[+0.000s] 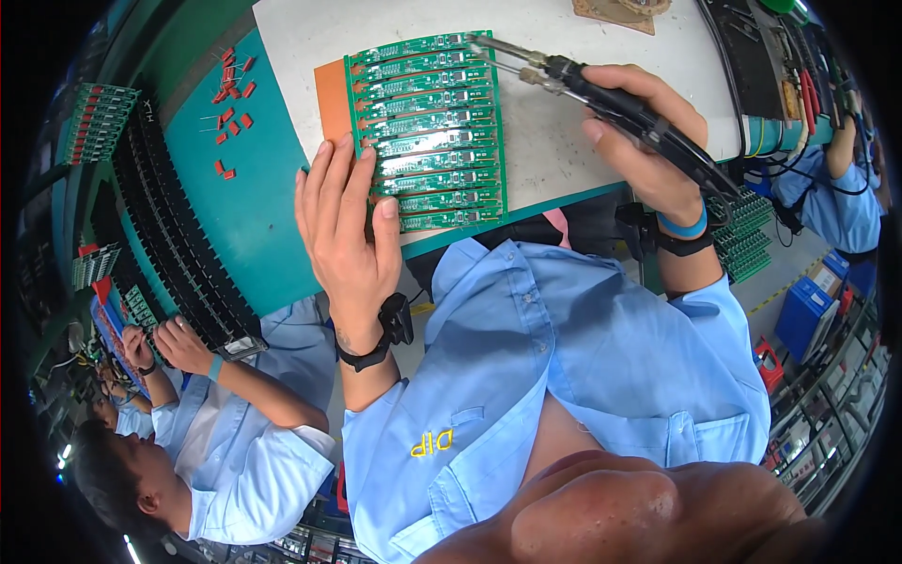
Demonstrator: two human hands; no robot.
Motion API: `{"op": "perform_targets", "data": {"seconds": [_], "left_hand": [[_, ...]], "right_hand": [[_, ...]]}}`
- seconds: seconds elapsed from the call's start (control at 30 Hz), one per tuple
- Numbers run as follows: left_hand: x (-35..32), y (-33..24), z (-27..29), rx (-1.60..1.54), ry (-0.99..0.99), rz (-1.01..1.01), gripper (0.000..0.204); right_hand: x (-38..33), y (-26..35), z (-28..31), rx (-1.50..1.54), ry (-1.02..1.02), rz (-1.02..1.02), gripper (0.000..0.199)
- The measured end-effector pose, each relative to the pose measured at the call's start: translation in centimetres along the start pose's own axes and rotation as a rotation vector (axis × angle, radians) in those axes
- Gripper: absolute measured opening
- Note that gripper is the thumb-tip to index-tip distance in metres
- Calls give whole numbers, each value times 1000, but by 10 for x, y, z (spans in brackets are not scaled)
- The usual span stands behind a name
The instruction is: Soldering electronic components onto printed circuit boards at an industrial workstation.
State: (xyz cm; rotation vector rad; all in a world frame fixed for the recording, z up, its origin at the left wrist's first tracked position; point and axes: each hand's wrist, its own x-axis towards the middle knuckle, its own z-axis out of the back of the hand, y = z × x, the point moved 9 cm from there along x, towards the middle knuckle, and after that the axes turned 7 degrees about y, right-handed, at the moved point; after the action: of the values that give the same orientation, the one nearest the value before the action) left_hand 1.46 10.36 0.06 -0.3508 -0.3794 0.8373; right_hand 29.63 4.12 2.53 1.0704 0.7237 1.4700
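Note:
A green panel of several narrow circuit boards (pixel 434 124) lies on the white sheet (pixel 554 179). My left hand (pixel 348 240) rests at its left edge with fingers stretched out, the fingertips touching the panel's side and the sheet beside it. An orange-brown flat piece (pixel 331 99) shows from under the panel's left side. In my right hand (pixel 653 132) is a black soldering tool (pixel 571 75) with two thin metal prongs and a cable trailing back past the wrist. Its tips are over the panel's far right corner; whether they touch cannot be made out.
Small red components with wire leads (pixel 228 117) lie scattered on the teal mat (pixel 202 164) at left. Beyond them runs a black conveyor track (pixel 174 202), where a co-worker's hands (pixel 178 343) are busy. Hand tools (pixel 808 94) and green boards (pixel 742 235) are at right.

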Motion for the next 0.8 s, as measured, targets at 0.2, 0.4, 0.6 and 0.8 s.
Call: {"op": "perform_targets", "data": {"seconds": [0.2, 0.4, 0.6, 0.8], "left_hand": [[0, 0, 0, -13, -15, -5, 44], [2, 6, 6, -170, -101, 75, 41], [10, 9, 13, -147, -94, 159, 35], [22, 0, 24, -126, -40, 188, 29]], "right_hand": [[-22, -12, 41, -88, -138, -34, 45], [-43, -67, 83, 128, -532, 56, 50], [-43, -67, 82, 230, -520, 154, 49], [-43, -58, 81, 169, -534, 145, 48]]}}
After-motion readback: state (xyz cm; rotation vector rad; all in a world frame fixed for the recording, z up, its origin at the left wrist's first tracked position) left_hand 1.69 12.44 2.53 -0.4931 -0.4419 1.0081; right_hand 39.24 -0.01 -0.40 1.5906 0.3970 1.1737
